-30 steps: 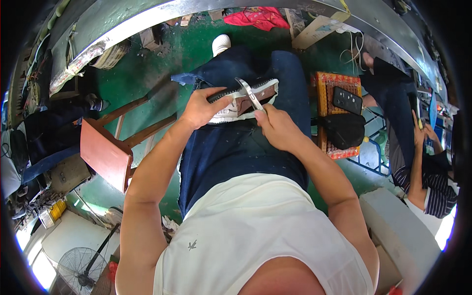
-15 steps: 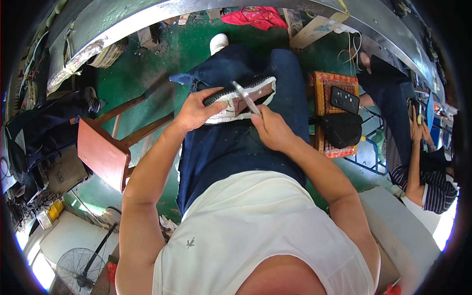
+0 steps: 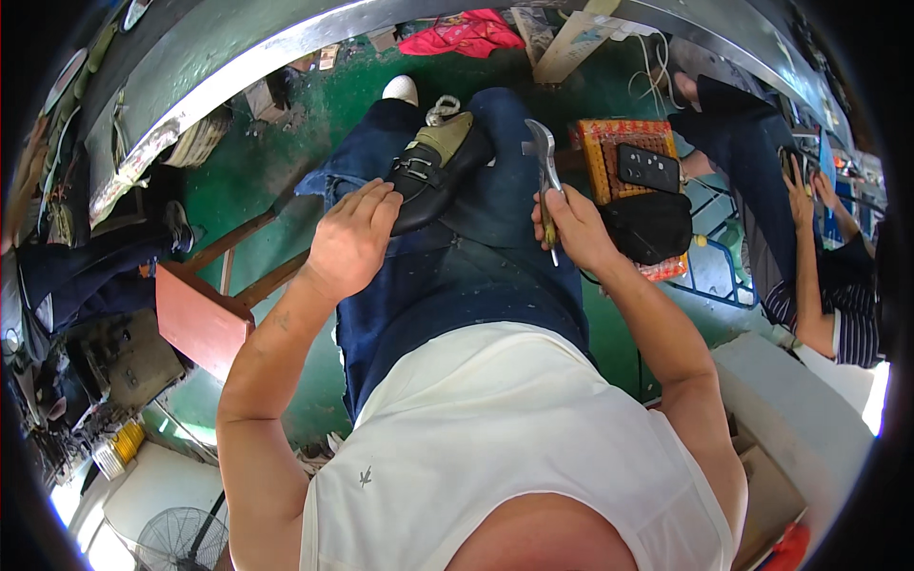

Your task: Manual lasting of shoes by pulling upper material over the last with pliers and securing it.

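Note:
A black loafer with a metal buckle and an olive-coloured piece in its opening rests upper side up across my thighs. A pale shiny loop stands at its far end. My left hand is closed over the near end of the shoe, fingers together; the thumb is hidden. To the right of the shoe, above my right thigh, my right hand grips lasting pincers by the handles. Their curved metal jaws point away from me and touch nothing.
At right, a beaded seat holds a black phone and a black pouch. A reddish stool stands left. A metal bench edge curves across the far side. Another person's hands work at far right.
The shoe has been turned from sole side up to upper side up. My right hand has drawn the pincers off the shoe to the right. The left hand now lies over the shoe's near end.

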A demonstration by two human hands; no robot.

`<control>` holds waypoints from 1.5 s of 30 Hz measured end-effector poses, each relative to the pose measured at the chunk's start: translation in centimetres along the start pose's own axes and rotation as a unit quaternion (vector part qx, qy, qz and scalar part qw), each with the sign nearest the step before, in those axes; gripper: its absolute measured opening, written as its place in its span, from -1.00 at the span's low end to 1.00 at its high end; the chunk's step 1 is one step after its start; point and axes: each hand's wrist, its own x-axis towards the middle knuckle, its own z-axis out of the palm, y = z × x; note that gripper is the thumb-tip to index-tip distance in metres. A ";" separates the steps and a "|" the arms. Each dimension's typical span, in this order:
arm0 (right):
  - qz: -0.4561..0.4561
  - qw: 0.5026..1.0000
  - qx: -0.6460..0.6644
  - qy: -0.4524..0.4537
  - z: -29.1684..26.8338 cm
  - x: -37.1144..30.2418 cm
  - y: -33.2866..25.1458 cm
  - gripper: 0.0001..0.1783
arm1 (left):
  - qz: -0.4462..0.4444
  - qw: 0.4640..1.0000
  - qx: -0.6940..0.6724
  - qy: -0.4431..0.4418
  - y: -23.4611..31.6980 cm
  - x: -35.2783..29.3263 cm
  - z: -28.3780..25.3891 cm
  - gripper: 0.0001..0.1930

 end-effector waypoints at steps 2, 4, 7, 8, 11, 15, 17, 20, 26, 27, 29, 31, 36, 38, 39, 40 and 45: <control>0.001 1.000 -0.015 -0.003 -0.6 -0.1 0.1 -0.62 | 0.018 0.999 -0.023 -0.020 0.1 1.4 -1.2 -0.36; 0.001 0.999 -0.031 -0.007 -1.0 -0.2 -0.1 -0.63 | -0.047 0.984 -0.171 -0.027 0.5 3.1 -2.7 -0.38; -0.038 0.999 0.031 -0.021 -1.4 -0.7 -0.5 -0.62 | -0.200 0.896 -0.391 0.070 1.7 6.6 -4.0 -0.45; -0.032 0.999 -0.005 -0.033 -1.8 -0.9 -0.8 -0.61 | -0.197 0.880 -0.415 0.118 1.7 7.8 -3.6 -0.46; -0.039 0.996 -0.068 -0.046 -1.8 -1.5 -1.1 -0.63 | -0.294 0.771 -0.564 0.035 -1.2 11.0 0.3 -0.50; 0.036 0.978 -0.179 -0.103 -1.7 -2.1 -2.6 -0.72 | -0.441 0.520 -0.732 0.006 -2.0 10.6 8.9 -0.40; 0.013 0.968 -0.225 -0.113 -1.6 -2.0 -3.7 -0.75 | -0.423 0.424 -0.800 0.032 -0.8 9.7 11.3 -0.42; -0.029 0.932 -0.324 -0.159 -1.6 -1.8 -4.9 -0.70 | -0.456 0.455 -0.764 0.020 1.6 9.9 9.4 -0.47; -0.204 0.878 -0.422 -0.098 -1.6 1.0 -3.5 -0.54 | -0.425 0.487 -0.761 0.046 1.0 8.0 13.2 -0.54; -0.151 0.874 -0.444 -0.126 -1.2 1.3 -5.0 -0.55 | -0.427 0.487 -0.760 0.049 1.1 7.9 13.3 -0.54; -0.097 0.866 -0.465 -0.154 -0.4 2.0 -7.0 -0.56 | -0.432 0.525 -0.731 0.056 1.3 7.8 13.3 -0.55; -0.071 0.866 -0.461 -0.182 0.3 2.7 -8.0 -0.58 | -0.447 0.531 -0.719 0.044 1.2 7.7 13.2 -0.55; -0.149 0.887 -0.407 -0.161 -0.9 1.9 -5.3 -0.58 | -0.443 0.478 -0.756 0.058 1.0 7.4 13.8 -0.57; -0.087 0.871 -0.443 -0.192 -0.8 2.4 -7.0 -0.53 | -0.442 0.498 -0.743 0.068 1.0 7.1 14.4 -0.57; -0.028 0.850 -0.477 -0.221 -0.7 2.9 -8.5 -0.48 | -0.441 0.499 -0.743 0.066 1.0 7.1 14.5 -0.57; 0.008 0.829 -0.502 -0.248 -0.2 3.5 -10.0 -0.56 | -0.452 0.531 -0.713 0.071 1.2 7.0 14.4 -0.57; 0.120 0.772 -0.542 -0.311 0.9 6.7 -12.8 -0.67 | -0.494 0.572 -0.650 0.083 2.6 6.3 13.7 -0.57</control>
